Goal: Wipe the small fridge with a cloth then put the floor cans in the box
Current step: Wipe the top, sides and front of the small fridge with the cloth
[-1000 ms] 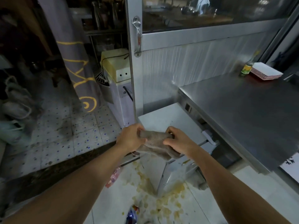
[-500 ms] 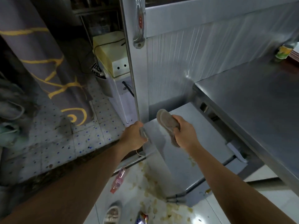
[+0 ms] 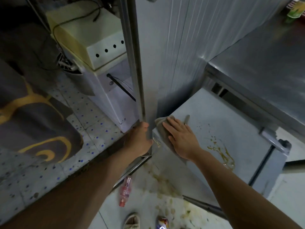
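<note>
The small grey fridge (image 3: 219,129) stands below me, its flat top streaked with brownish spill (image 3: 221,151) near the right. My right hand (image 3: 179,138) lies flat, fingers straight, pressing a grey-brown cloth (image 3: 160,128) onto the fridge top's left corner. My left hand (image 3: 139,139) grips the lower end of the metal door frame post (image 3: 137,80) just left of the fridge. A crushed can (image 3: 162,223) lies on the floor at the bottom edge. A pink plastic bottle (image 3: 125,190) lies on the floor near the threshold.
A steel counter (image 3: 267,66) overhangs the fridge at right, with a green bottle (image 3: 294,12) at its far corner. A white machine (image 3: 99,52) stands beyond the door frame. The floor by the fridge is stained. My sandalled foot (image 3: 132,220) shows at the bottom.
My right hand has brought the cloth down from the air and flattened it on the fridge top. My left hand took hold of the door frame. The view has tilted downward and closer.
</note>
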The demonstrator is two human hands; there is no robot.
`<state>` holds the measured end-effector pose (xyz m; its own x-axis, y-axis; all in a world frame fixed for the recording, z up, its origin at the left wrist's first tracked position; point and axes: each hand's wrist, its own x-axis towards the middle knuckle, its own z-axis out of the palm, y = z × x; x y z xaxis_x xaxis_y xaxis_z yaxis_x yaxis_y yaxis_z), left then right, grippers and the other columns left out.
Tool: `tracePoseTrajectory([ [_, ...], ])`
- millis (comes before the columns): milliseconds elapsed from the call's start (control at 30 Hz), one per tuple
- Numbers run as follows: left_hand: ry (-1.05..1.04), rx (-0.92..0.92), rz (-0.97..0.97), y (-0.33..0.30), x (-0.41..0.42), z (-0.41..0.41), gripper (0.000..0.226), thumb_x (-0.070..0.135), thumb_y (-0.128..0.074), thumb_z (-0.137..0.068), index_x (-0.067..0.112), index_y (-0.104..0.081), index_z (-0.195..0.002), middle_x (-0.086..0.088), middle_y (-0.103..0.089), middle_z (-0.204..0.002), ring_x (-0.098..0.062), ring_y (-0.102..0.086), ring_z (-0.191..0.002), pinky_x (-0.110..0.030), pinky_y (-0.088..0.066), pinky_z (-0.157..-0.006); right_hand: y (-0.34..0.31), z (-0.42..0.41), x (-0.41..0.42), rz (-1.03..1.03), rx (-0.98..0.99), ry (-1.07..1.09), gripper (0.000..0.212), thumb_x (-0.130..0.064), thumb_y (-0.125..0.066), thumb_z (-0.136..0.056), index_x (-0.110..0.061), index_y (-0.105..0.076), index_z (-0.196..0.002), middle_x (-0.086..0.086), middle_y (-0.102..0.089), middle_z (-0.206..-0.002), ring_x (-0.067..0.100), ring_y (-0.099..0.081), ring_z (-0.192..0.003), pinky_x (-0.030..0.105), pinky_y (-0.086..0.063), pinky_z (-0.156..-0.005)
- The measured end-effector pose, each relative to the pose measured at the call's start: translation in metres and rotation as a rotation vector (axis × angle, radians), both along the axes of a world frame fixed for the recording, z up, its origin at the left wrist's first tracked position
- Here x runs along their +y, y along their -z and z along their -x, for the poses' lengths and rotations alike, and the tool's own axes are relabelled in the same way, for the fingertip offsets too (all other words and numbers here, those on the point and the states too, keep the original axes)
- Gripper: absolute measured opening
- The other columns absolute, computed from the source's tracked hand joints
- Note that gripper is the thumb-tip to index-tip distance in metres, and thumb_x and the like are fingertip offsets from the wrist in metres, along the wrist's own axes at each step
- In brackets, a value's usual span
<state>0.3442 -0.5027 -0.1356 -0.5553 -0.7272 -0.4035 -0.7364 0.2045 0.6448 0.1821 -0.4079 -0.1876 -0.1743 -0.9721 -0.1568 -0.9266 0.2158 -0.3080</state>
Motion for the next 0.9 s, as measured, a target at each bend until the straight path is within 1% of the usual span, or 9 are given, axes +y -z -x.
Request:
tracePoseTrajectory([
  [100,0.028,0.028,-0.004,0.009,-0.008,0.001,0.051,0.011,-0.066,-0.082,0.009,-0.043,-0.128,-0.010,-0.051,-0.132,-0.026,-0.048,-0.121,-0.040,-0.042,-0.100,0.009,-0.009,-0.018,0.007,0.093,-0.015,0.052,-0.037,-0.030,-0.098,-0.036,-0.015,-0.147,-0.004,-0.011,-0.158,0.022,-0.006,-0.145,0.043,-0.008,-0.116],
  [233,0.030,0.012,0.018,0.021,-0.013,0.001,0.045,0.013,-0.066,-0.082,0.009,-0.047,-0.122,-0.011,-0.056,-0.126,-0.027,-0.053,-0.115,-0.042,-0.045,-0.096,0.012,-0.027,-0.029,0.062,0.175,-0.047,0.047,-0.041,-0.039,-0.092,-0.035,-0.037,-0.138,0.005,-0.036,-0.145,0.031,-0.025,-0.139,0.050,-0.024,-0.112],
  [300,0.037,-0.001,0.017,0.025,-0.015,0.003,0.044,0.014,-0.066,-0.081,0.009,-0.047,-0.120,-0.012,-0.057,-0.124,-0.028,-0.054,-0.113,-0.043,-0.046,-0.095,0.013,-0.024,-0.026,0.078,0.157,-0.054,0.047,-0.044,-0.029,-0.091,-0.035,-0.042,-0.135,0.004,-0.040,-0.143,0.030,-0.030,-0.137,0.050,-0.027,-0.111],
  [433,0.035,0.004,0.018,0.031,-0.014,0.014,0.040,0.014,-0.065,-0.082,0.009,-0.048,-0.118,-0.013,-0.058,-0.120,-0.030,-0.054,-0.111,-0.044,-0.046,-0.092,0.012,0.006,-0.033,0.075,0.108,0.016,0.052,-0.050,-0.017,-0.089,-0.039,-0.038,-0.136,-0.004,-0.036,-0.144,0.022,-0.026,-0.137,0.045,-0.019,-0.114],
  [533,0.026,0.011,0.031,0.032,-0.008,0.029,0.038,0.015,-0.061,-0.085,0.009,-0.049,-0.120,-0.013,-0.059,-0.117,-0.031,-0.055,-0.109,-0.045,-0.048,-0.090,0.016,0.041,-0.043,0.097,0.136,0.100,0.056,-0.049,-0.014,-0.086,-0.036,-0.041,-0.134,-0.005,-0.035,-0.145,0.020,-0.025,-0.137,0.042,-0.016,-0.112],
  [633,0.032,0.007,0.061,0.033,-0.004,0.052,0.041,0.018,-0.057,-0.087,0.010,-0.048,-0.127,-0.012,-0.059,-0.120,-0.031,-0.056,-0.109,-0.046,-0.049,-0.090,0.023,0.083,-0.053,0.079,0.206,0.186,0.051,-0.043,-0.021,-0.091,-0.031,-0.037,-0.138,-0.002,-0.026,-0.152,0.023,-0.013,-0.143,0.045,-0.009,-0.113],
  [700,0.057,-0.006,0.085,0.033,-0.004,0.067,0.032,0.016,-0.055,-0.089,0.010,-0.050,-0.121,-0.011,-0.059,-0.119,-0.031,-0.057,-0.108,-0.045,-0.049,-0.089,0.024,0.099,-0.061,0.053,0.240,0.249,0.048,-0.035,-0.029,-0.096,-0.025,-0.034,-0.142,-0.001,-0.018,-0.156,0.023,-0.003,-0.145,0.047,0.000,-0.115],
  [800,0.075,-0.065,0.095,0.033,-0.004,0.083,0.025,0.011,-0.052,-0.090,0.010,-0.050,-0.115,-0.011,-0.058,-0.119,-0.031,-0.056,-0.107,-0.043,-0.049,-0.088,0.019,0.090,-0.059,0.116,0.219,0.206,0.046,-0.027,-0.031,-0.096,-0.020,-0.039,-0.141,-0.002,-0.031,-0.152,0.020,-0.012,-0.145,0.044,-0.008,-0.114],
  [900,0.057,-0.117,0.093,0.033,-0.006,0.095,0.022,0.010,-0.051,-0.091,0.010,-0.049,-0.113,-0.012,-0.058,-0.117,-0.032,-0.056,-0.106,-0.039,-0.048,-0.084,0.014,0.068,-0.036,0.111,0.147,0.056,0.056,-0.035,-0.018,-0.090,-0.026,-0.034,-0.143,-0.003,-0.033,-0.151,0.021,-0.018,-0.144,0.044,-0.014,-0.116],
])
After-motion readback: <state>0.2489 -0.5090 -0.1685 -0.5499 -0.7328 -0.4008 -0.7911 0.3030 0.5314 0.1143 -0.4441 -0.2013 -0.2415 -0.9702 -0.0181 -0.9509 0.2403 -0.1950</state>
